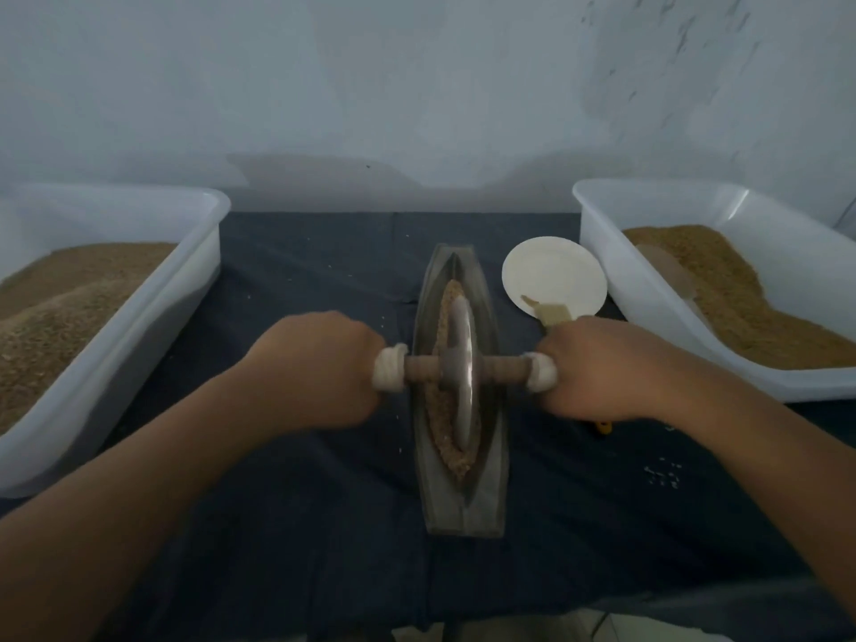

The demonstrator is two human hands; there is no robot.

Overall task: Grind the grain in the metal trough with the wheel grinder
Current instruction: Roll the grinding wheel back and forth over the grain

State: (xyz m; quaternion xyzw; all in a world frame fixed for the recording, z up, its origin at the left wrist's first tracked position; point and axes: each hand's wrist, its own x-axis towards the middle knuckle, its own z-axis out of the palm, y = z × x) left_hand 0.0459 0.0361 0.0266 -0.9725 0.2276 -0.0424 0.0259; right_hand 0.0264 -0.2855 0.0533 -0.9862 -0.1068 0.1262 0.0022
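Observation:
A narrow boat-shaped metal trough point(484, 502) lies lengthwise on the dark cloth in front of me. Brown grain point(447, 298) fills its groove. The wheel grinder point(459, 370), a metal disc on a wooden axle, stands upright in the groove about mid-length. My left hand point(319, 368) grips the left handle, which has a pale wrapping at its inner end. My right hand point(597, 368) grips the right handle the same way. Both fists hide the outer ends of the axle.
A white plastic tub point(204, 252) of brown grain stands at the left, another tub point(597, 234) at the right. A white paper plate point(553, 275) with a small tan scraper point(553, 313) lies beside the trough's far right. Loose grains dot the cloth point(301, 280). A wall is behind.

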